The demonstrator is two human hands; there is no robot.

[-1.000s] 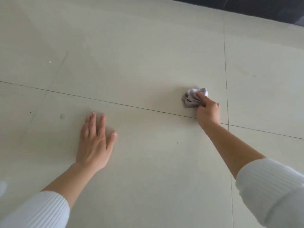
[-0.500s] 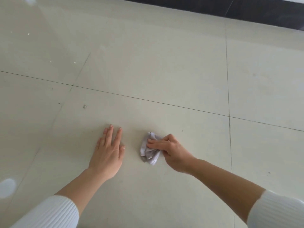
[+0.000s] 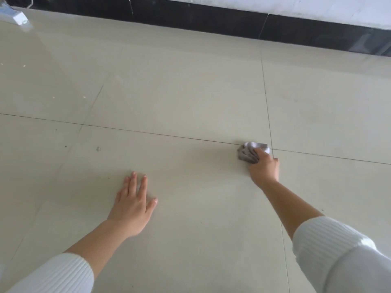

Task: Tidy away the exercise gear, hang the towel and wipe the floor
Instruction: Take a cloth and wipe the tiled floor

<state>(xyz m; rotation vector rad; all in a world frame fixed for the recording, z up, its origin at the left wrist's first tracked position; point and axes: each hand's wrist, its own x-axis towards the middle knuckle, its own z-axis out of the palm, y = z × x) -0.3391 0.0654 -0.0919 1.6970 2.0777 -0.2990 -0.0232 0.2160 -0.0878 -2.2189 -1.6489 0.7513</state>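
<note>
A small grey cloth (image 3: 247,153), crumpled into a wad, lies on the pale tiled floor (image 3: 190,92) right of centre in the frame, on the thin grout line (image 3: 148,133) that runs across the picture and close to where it meets another line going up. The right hand (image 3: 264,168) is over it from below, fingers curled down onto the wad and bunching it against the tile, arm stretched well out. Lower and left of centre, the left hand (image 3: 133,205) lies flat on the floor, fingers straight and close together, thumb out to the side, holding nothing; it looks like a brace for the lean. Both arms wear white ribbed sleeves (image 3: 330,246) pushed up the forearm. A small grey speck (image 3: 98,148) and a few dark dots sit on the tile to the left, well apart from the cloth. A dark skirting strip (image 3: 211,17) crosses the top of the frame under a white wall (image 3: 296,5). I judge the wiping to be under way with much floor left. The wad is small, so each pass likely covers only a narrow band and the specks at left could be missed. With the reach this long, the cloth could slip from under the fingers, and if the glossy tile is damp the bracing palm could slide.
</note>
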